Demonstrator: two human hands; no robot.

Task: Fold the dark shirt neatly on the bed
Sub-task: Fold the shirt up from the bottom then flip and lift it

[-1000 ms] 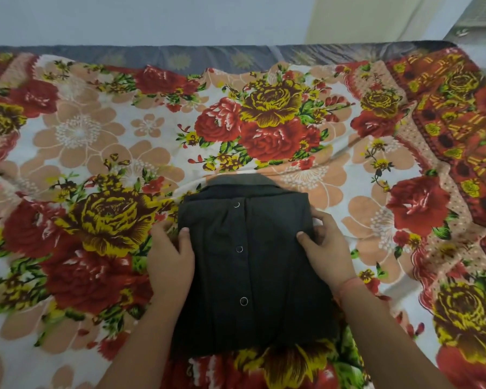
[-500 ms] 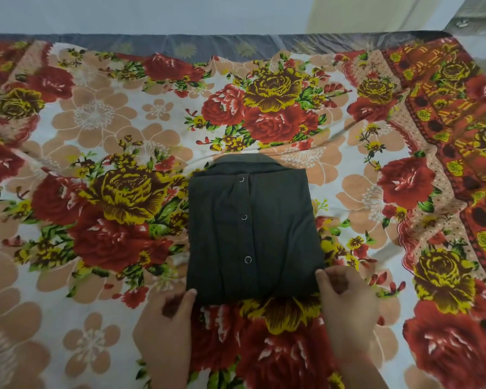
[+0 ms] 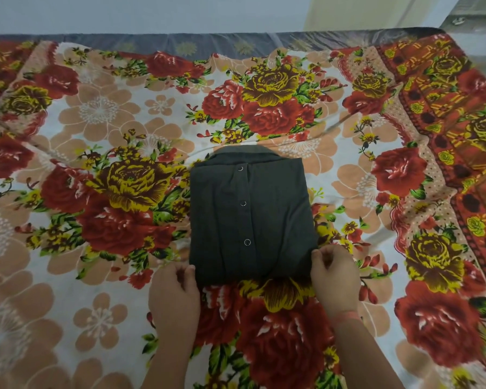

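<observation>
The dark shirt (image 3: pixel 250 214) lies folded into a compact rectangle in the middle of the bed, collar at the far end and a row of snap buttons facing up. My left hand (image 3: pixel 174 299) sits at the shirt's near left corner, fingers curled at its edge. My right hand (image 3: pixel 335 276) is at the near right corner, fingers curled, thumb and fingertips pinching the fabric edge. Whether the left fingers really hold the cloth is hard to see.
The bed carries a floral sheet (image 3: pixel 101 175) with red and yellow roses, wrinkled around the shirt. A grey mattress edge (image 3: pixel 180 46) runs along the far side against a pale wall. The sheet's patterned red border (image 3: pixel 460 136) lies at the right.
Both hands slid from the shirt's sides down to its near corners a second ago. Since half a second ago they stay at those corners and the shirt keeps its shape.
</observation>
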